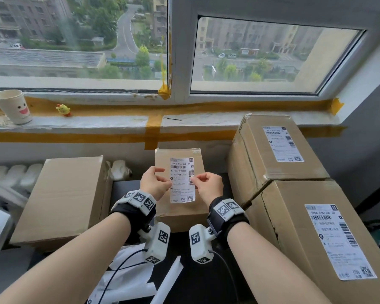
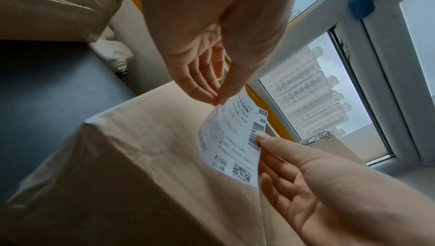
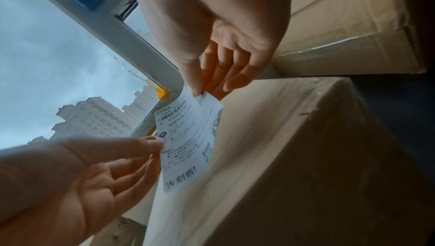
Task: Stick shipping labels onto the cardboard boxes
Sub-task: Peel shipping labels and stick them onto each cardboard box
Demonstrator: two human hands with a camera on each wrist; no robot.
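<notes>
A white shipping label point(image 1: 182, 180) with barcodes hangs slightly curved over the top of a small cardboard box point(image 1: 180, 212) in the middle of the dark table. My left hand point(image 1: 169, 183) pinches the label's left edge between thumb and fingers. My right hand point(image 1: 193, 179) pinches its right edge by the barcode. In the left wrist view the left hand point(image 2: 217, 101) grips the label point(image 2: 231, 138) above the box point(image 2: 141, 157). In the right wrist view the right hand point(image 3: 198, 92) holds the label point(image 3: 188, 142) over the box point(image 3: 282, 157). Whether the label touches the box I cannot tell.
A plain, unlabelled box point(image 1: 62, 194) sits to the left. Two larger boxes, each with a label, are stacked on the right point(image 1: 272, 150) point(image 1: 305, 238). White backing papers point(image 1: 130, 277) lie near the table's front. A paper cup point(image 1: 12, 106) and a yellow toy point(image 1: 63, 110) stand on the windowsill.
</notes>
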